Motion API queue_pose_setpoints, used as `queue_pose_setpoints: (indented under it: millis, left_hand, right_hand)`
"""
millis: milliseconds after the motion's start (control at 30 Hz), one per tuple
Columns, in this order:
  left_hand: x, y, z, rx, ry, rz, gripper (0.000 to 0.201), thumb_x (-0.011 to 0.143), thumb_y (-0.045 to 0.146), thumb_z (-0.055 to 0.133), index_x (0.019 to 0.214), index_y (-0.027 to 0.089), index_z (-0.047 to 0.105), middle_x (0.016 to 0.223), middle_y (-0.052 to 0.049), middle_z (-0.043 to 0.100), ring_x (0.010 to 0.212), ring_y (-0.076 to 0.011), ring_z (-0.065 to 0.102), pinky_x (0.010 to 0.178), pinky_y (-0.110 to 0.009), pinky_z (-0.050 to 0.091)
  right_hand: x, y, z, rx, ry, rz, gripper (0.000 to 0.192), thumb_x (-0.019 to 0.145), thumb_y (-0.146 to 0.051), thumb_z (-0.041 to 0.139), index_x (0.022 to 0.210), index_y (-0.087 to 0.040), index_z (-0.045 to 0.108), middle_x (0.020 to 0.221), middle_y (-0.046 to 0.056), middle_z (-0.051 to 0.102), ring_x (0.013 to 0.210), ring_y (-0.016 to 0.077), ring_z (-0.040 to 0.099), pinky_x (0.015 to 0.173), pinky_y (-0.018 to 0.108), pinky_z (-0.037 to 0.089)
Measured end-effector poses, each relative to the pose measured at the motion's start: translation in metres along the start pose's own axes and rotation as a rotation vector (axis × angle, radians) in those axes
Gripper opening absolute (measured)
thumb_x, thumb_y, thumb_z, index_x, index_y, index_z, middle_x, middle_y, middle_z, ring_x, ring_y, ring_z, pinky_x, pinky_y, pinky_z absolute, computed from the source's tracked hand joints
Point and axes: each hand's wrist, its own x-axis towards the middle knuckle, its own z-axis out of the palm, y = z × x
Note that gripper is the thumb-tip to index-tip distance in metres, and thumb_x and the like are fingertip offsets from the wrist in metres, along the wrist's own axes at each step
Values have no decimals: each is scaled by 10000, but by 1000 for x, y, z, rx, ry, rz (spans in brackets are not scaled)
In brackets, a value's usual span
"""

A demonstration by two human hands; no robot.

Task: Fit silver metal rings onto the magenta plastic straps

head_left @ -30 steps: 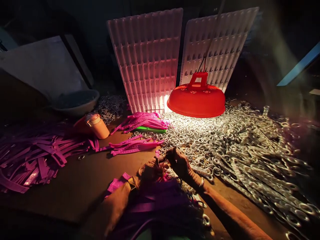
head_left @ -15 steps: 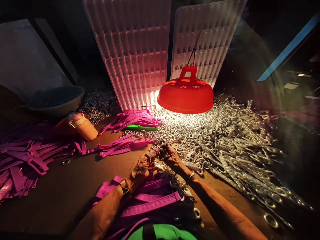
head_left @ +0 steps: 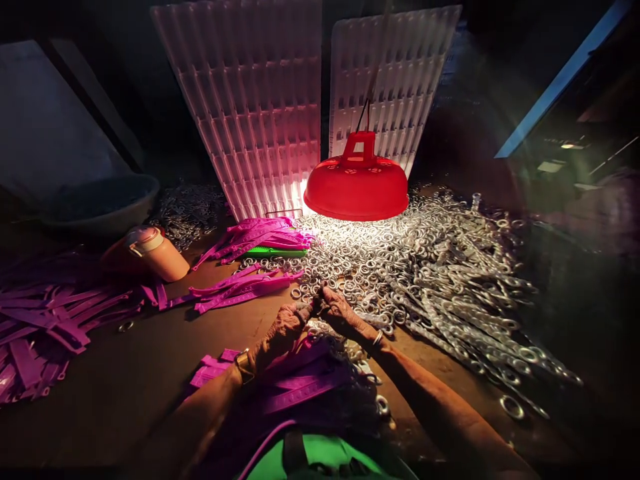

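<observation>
My left hand (head_left: 290,323) is closed, fingertips pinched together over the front of the table. A bit of magenta showed at its fingertips a moment ago; now the fingers cover what they grip. My right hand (head_left: 339,312) is also closed, its thumb and fingers meeting the left fingertips. What it pinches is too small and dark to name. Below the hands lies a pile of magenta plastic straps (head_left: 305,387) with a row of small marks along them. Just beyond the fingertips spreads a heap of loose silvery rings (head_left: 350,267).
A red lamp (head_left: 356,190) hangs low over the rings. Long silvery ringed strips (head_left: 465,327) fan out at right. More magenta straps (head_left: 45,327) lie at left, near an orange bottle (head_left: 163,253). Behind stand ribbed translucent panels (head_left: 250,113) and a basin (head_left: 100,203).
The view has shifted slightly, so the scene sits a little further left. Both hands stay together, and the magenta bit between them is now covered by the fingers.
</observation>
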Motion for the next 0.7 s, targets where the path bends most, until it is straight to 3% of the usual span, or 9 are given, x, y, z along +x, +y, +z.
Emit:
queue_pose_setpoints:
  millis: [133, 233, 367, 500, 700]
  left_hand:
    - [3, 5, 0, 160, 50, -119, 275, 660, 400, 651, 636, 136, 580, 484, 18, 502, 422, -72, 406, 418, -207, 306]
    - [4, 18, -9, 193, 39, -215, 330, 640, 451, 647, 603, 143, 532, 440, 33, 459, 351, -53, 337, 353, -204, 192]
    - [-6, 48, -17, 175, -89, -228, 368, 657, 441, 679, 546, 158, 471, 402, 83, 339, 349, -23, 227, 362, -199, 146]
    - [-27, 69, -12, 262, -249, -349, 319, 689, 418, 678, 600, 126, 585, 404, 81, 344, 354, -28, 238, 368, -212, 125]
    - [-66, 50, 4, 228, -397, -353, 404, 732, 477, 649, 638, 84, 645, 500, 24, 483, 442, -47, 330, 424, -215, 216]
  right_hand:
    - [3, -10, 0, 34, 8, 31, 153, 806, -304, 376, 697, -197, 388, 643, -21, 420, 587, 104, 363, 540, 235, 357]
    - [1, -29, -6, 16, -95, -54, 229, 879, -356, 356, 751, -185, 437, 683, -4, 467, 614, 109, 405, 589, 256, 399]
    - [-17, -63, -17, -88, -196, -50, 218, 872, -357, 456, 958, -157, 457, 669, -24, 492, 539, 85, 398, 503, 215, 329]
    - [-53, -92, -20, -255, -266, 9, 188, 914, -311, 421, 1014, -152, 437, 577, -40, 492, 449, 68, 354, 447, 203, 218]
    - [-103, -100, -10, -270, -281, 96, 201, 897, -356, 483, 974, -173, 451, 634, 4, 573, 491, 88, 432, 469, 217, 244]
